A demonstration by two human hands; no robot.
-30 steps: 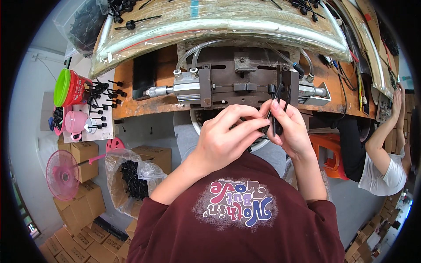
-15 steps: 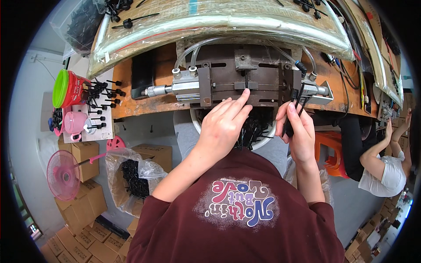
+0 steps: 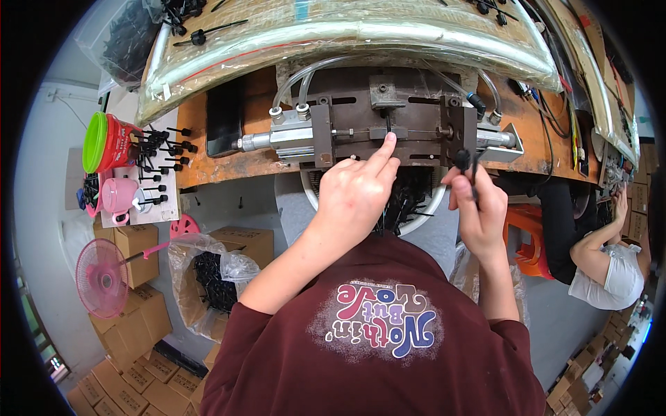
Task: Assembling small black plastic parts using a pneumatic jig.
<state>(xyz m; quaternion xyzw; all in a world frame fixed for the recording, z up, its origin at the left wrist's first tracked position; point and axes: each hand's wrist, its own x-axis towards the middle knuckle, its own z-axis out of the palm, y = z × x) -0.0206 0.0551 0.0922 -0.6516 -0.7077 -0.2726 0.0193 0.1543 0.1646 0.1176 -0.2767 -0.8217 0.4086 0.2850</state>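
Note:
My left hand (image 3: 357, 191) reaches over the front edge of the metal fixture (image 3: 423, 114). Its index finger is stretched out, the tip on a small dark block (image 3: 387, 133) at the fixture's middle, with a thin black piece upright behind it. The other fingers are loosely bent and hold nothing I can see. To the right, my right hand (image 3: 480, 211) pinches black plastic stemmed parts (image 3: 463, 161), one with a round head; how many is unclear. Silver air cylinders (image 3: 291, 139) flank the block, their thin rods pointing inward.
A round tub of black parts (image 3: 409, 197) sits below the fixture. At left are a red-green bucket (image 3: 104, 142), a pink mug (image 3: 118, 194) and a pink fan (image 3: 103, 277). A plastic-wrapped board (image 3: 347, 41) lies behind. Another person (image 3: 610, 270) sits at far right.
The cylinder rods have moved inward toward the middle block. My right hand has shifted slightly down and turned the black parts, showing a round head. My left fingertip stays at the block.

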